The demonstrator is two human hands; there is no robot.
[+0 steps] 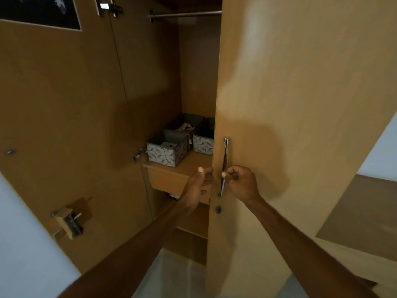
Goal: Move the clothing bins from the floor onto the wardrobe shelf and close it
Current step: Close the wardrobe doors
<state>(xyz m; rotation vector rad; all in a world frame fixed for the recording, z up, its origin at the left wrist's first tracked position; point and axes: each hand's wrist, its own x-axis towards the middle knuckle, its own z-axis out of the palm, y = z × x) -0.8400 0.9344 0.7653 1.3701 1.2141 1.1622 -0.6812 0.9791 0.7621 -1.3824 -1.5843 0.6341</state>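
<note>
Your right grip (pixel 240 181) is clamped on the wardrobe door's metal handle (pixel 224 167); your left grip (pixel 198 182) is apart, fingers curled round the door's edge.

You have three clothing bins (pixel 166 152) on the wardrobe shelf (pixel 193 165), none on the floor in view: grey fabric boxes with dark linings, and a pale fan pattern on the two front ones. One sits front left, one (pixel 203 139) is half hidden behind the door (pixel 290 125), one (pixel 189 123) stands at the back holding crumpled pale cloth. The front two stand just apart, and the back one sits just behind them. Both your arms reach forward and up, forearms bare, the two hands just beside each other either side of the door's edge. You have the door part-way across the opening, a gap showing the bins. One hanging rail (pixel 185 15) crosses above.
</note>
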